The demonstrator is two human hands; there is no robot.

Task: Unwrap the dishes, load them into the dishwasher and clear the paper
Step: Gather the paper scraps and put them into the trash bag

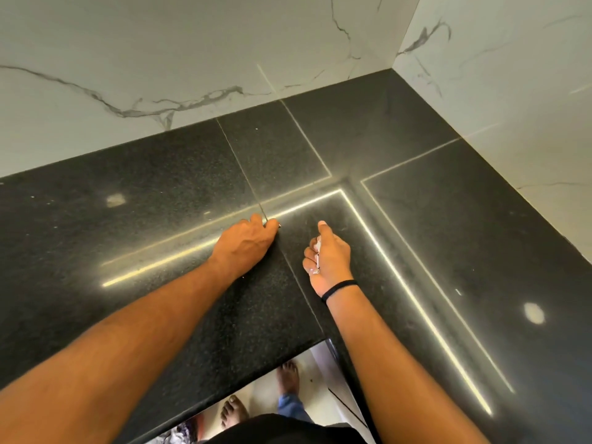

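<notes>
Right grip: we see the right hand (328,257) lying on its side on the black speckled table (128,193), fingers curled round small white scraps of paper (317,256) that show between fingers and palm, thumb stretched forward. A black band (339,289) circles that wrist. Left grip: the left hand (248,240) rests knuckles-up on the table just left of the right hand, the two apart; its fingertips are drawn together at a thin seam in the stone, and something small and dark shows at their tips, too small for us to tell what it is or whether it is pinched. Both forearms reach in from the lower edge of the view over the inner corner of the L-shaped table. Bright strip-light reflections (384,245) run across the polished stone, and two pale round reflections lie on it, one far left, one far right. White marble-veined wall tiles (192,43) rise behind the table and along its right side. Below the table's edge we see bare feet (288,374) on a light floor and a blue trouser leg (290,405).
</notes>
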